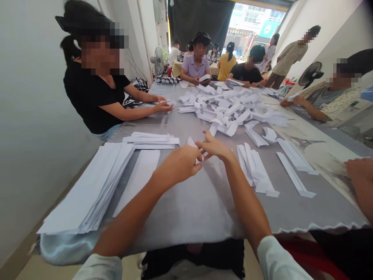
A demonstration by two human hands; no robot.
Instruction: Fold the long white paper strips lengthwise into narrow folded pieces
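Note:
My left hand (177,165) is curled around a small folded piece of white paper (191,142), whose tip pokes up above my fingers. My right hand (214,147) meets it from the right, its fingers pinching the same paper, with part of the fold hidden between my hands. Just right of my right wrist lie loose folded paper strips (255,169). A stack of long white paper strips (90,186) and a flat white sheet (138,177) lie to the left of my left forearm.
A grey printed tablecloth (186,210) covers the long table, with a heap of folded white paper (230,109) in the middle. Several people sit around it, and a co-worker's hand (359,175) rests at the right edge. Standing fans (159,60) are nearby.

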